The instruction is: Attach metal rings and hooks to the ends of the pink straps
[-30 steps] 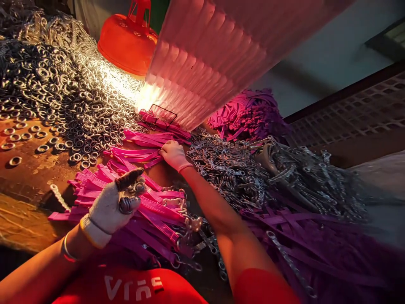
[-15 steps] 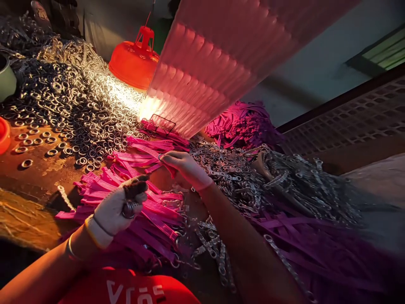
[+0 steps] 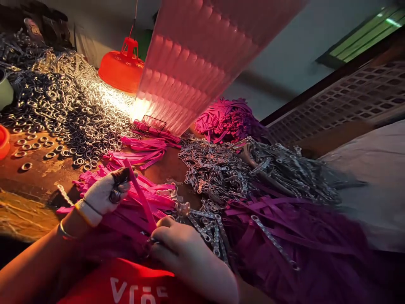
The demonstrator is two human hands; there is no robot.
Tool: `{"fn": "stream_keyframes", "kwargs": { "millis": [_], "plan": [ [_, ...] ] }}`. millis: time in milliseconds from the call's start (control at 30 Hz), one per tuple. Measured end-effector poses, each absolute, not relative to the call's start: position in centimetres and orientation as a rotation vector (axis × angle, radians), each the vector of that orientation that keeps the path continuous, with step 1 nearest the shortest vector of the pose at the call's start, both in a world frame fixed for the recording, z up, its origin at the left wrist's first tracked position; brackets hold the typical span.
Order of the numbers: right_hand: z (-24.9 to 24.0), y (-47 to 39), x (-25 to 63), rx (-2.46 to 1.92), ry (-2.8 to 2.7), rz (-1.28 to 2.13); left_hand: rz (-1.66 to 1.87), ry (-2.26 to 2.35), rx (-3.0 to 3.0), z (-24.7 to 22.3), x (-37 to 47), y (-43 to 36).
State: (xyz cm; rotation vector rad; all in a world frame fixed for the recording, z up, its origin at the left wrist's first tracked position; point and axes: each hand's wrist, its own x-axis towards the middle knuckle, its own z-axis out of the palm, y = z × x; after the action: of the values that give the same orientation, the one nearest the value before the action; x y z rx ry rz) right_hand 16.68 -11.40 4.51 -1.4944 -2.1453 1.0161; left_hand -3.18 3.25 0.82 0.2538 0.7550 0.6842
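My left hand, in a white glove with dark fingertips, is closed at the centre left. Metal rings sit against its fingers, and the top end of a pink strap is at its fingertips. The strap slants down to my right hand, whose fingers are closed on its lower end near my red clothing. Something metallic shows dimly at the right fingertips. Beneath and behind the hands lies a heap of pink straps with metal chain pieces on their ends.
A large pile of metal rings glows under a red lamp at the back left. Pink sheeting hangs behind. Metal chain pieces and purple straps lie at the right. An orange container stands at the left edge.
My right hand has come down and toward me from the back straps, and a pink strap now stretches between both hands. My left hand has shifted slightly left. The camera view has turned a little.
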Motion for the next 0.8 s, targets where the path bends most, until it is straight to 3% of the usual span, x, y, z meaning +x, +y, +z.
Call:
{"fn": "stream_keyframes", "kwargs": {
  "millis": [167, 367, 633, 800],
  "plan": [
    [3.9, -11.7, 15.4, -1.25, -2.153, 1.087, 0.796, 0.803, 0.471, 3.3, -3.7, 2.3],
    [5.0, -7.9, 15.8, -1.442, -1.862, 0.633, 0.756, 0.866, 0.819, 3.3, -2.9, -1.1],
    [4.4, -7.4, 14.7, -1.829, -2.354, 0.043, 0.689, 0.926, 1.06, 2.6, -2.7, -2.7],
    [4.0, -8.0, 15.0, -1.855, -2.48, -0.095, 0.663, 0.911, 1.374, 3.8, -1.9, -2.3]
  ]
}}
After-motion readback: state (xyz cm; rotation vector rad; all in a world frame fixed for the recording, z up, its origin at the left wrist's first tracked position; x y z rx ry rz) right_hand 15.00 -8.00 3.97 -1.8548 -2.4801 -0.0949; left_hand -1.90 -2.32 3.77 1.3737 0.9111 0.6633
